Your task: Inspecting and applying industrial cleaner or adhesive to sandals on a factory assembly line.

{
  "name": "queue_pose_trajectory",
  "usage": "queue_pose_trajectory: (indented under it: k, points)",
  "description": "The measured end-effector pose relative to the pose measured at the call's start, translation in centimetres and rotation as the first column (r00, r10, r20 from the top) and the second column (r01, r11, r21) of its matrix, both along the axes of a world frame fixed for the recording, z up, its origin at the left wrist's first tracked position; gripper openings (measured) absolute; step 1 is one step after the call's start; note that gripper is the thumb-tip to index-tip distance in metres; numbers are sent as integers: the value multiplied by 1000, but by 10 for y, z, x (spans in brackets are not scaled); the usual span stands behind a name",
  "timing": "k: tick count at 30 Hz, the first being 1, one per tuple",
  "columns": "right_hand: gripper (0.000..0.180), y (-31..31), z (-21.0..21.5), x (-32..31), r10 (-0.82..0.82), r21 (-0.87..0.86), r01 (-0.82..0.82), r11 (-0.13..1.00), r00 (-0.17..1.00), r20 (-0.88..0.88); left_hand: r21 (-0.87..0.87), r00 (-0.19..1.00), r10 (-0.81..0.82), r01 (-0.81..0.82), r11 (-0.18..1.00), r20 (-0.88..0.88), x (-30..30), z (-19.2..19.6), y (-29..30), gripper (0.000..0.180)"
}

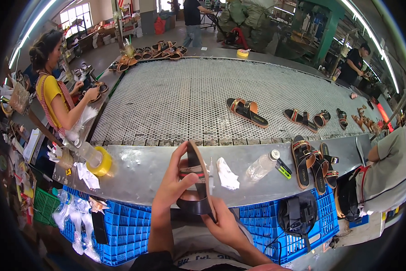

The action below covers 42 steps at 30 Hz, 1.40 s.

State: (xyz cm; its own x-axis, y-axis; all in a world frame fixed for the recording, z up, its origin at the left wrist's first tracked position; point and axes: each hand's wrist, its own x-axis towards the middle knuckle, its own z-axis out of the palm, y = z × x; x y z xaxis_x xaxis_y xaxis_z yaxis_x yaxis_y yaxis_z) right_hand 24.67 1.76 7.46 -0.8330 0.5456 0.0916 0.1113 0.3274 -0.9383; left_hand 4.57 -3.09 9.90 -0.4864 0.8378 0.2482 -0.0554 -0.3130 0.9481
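Glossy, smooth black leather-look on strap (196, 206) of held sandal (204, 183). Smooth metal, dull shine, on table (135, 162). Rough openwork on grey mesh panel (166, 99), metal or plastic unclear. Clear glossy plastic for bottle (259, 168), moulded blue plastic for crates (130, 228), crumpled matt paper for tissue (227, 175).

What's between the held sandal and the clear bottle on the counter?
Head view: crumpled white paper and, nearer the sandal, a slim pale item, too unclear to identify.

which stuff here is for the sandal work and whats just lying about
Likely sandal work:
held sandal, in left hand and right hand
other sandals on the mesh surface

Seemingly just lying about:
yellow tape roll
clear bottle
crumpled white paper
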Motion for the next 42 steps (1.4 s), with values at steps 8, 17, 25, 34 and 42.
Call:
queue_pose_trajectory:
  k: [8,17,25,34,42]
  points:
    - [47,-8,3,-1,72,-50,-69,996,996,55,-80,984,165,-170,982,-67,3,3,-16,97]
    - [45,-10,5,3,44,-5,-44,999,998,42,-58,982,180,-183,981,-50,8,-2,-18,92]
    - [54,-2,6,7,59,60,-62,996,997,53,29,975,221,-220,975,-27,13,4,-18,91]
    - [55,-1,10,5,56,72,-62,995,995,87,24,973,228,-229,973,14,13,4,-15,94]
    - [54,-1,3,4,63,65,-66,996,996,57,7,974,224,-225,974,41,12,-4,-18,93]
